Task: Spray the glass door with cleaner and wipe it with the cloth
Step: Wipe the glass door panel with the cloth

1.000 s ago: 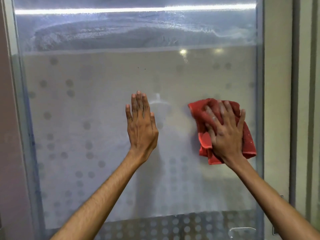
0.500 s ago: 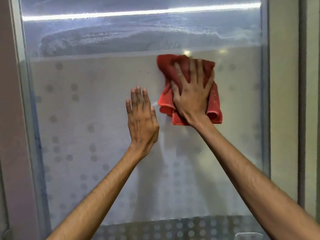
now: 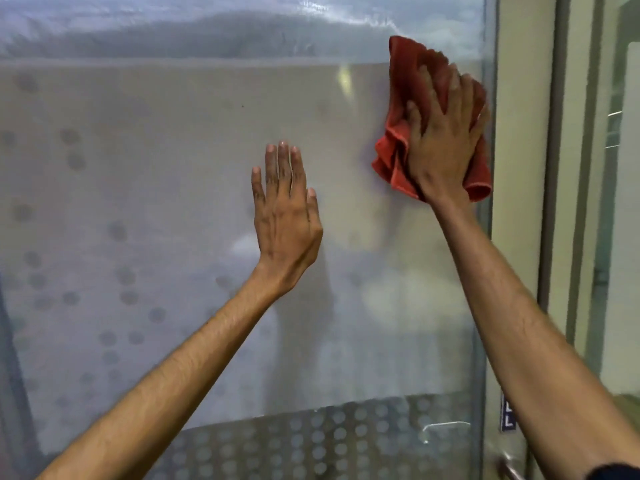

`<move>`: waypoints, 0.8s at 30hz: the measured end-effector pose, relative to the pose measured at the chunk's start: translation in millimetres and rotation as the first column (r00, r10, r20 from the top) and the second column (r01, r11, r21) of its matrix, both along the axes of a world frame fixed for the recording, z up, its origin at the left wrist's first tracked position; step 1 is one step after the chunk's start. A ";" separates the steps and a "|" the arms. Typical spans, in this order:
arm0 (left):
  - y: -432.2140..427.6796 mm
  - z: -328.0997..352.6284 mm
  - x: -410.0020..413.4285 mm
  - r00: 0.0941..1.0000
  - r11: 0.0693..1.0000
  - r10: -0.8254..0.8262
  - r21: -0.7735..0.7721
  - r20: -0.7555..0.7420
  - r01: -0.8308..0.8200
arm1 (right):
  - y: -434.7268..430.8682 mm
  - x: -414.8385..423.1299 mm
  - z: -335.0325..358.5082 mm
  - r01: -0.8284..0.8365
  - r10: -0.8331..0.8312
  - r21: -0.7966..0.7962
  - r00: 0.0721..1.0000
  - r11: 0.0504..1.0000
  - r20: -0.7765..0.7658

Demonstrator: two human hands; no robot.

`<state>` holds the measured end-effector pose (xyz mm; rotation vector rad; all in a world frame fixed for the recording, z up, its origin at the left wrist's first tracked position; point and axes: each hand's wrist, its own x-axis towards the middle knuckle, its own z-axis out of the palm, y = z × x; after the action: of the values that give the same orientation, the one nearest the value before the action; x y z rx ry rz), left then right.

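A frosted glass door (image 3: 145, 209) with grey dots fills the view. A crumpled red cloth (image 3: 401, 98) is pressed flat against the glass near the door's upper right edge by my right hand (image 3: 443, 140), fingers spread over it. My left hand (image 3: 285, 216) lies flat on the glass near the middle, palm against the pane, fingers together, holding nothing. No spray bottle is in view.
A wet smeared band (image 3: 207, 32) runs across the clear top strip of the glass. The door's right edge (image 3: 486, 237) meets a cream wall strip (image 3: 519, 202) and a grey frame (image 3: 554, 168). A metal handle (image 3: 509, 467) shows at the bottom right.
My right hand swept the cloth from the lower right up to the top middle, then across to the door's upper right edge. My left hand stayed flat on the glass.
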<state>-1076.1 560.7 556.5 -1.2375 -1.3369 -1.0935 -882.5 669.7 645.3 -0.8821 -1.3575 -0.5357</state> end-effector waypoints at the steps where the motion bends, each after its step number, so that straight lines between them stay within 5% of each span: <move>1: 3.1 -5.6 9.9 1.000 1.000 -0.015 -0.012 -0.003 0.015 | 0.9 1.7 -8.2 0.003 -0.004 -0.005 1.000 1.000 -0.020; 15: 22.9 -129.6 76.6 0.994 0.972 -0.082 -0.214 0.069 0.095 | 16.4 35.0 -210.8 0.009 -0.011 -0.023 0.998 1.000 -0.056; 24: -3.5 -191.9 37.9 0.990 0.961 -0.080 -0.255 0.115 0.107 | 1.6 20.2 -328.9 -0.029 0.009 -0.168 0.993 0.985 -0.118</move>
<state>-1038.2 557.2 364.6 -1.4655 -1.5526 -1.0847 -862.3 671.3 316.4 -1.0220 -1.3166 -0.3516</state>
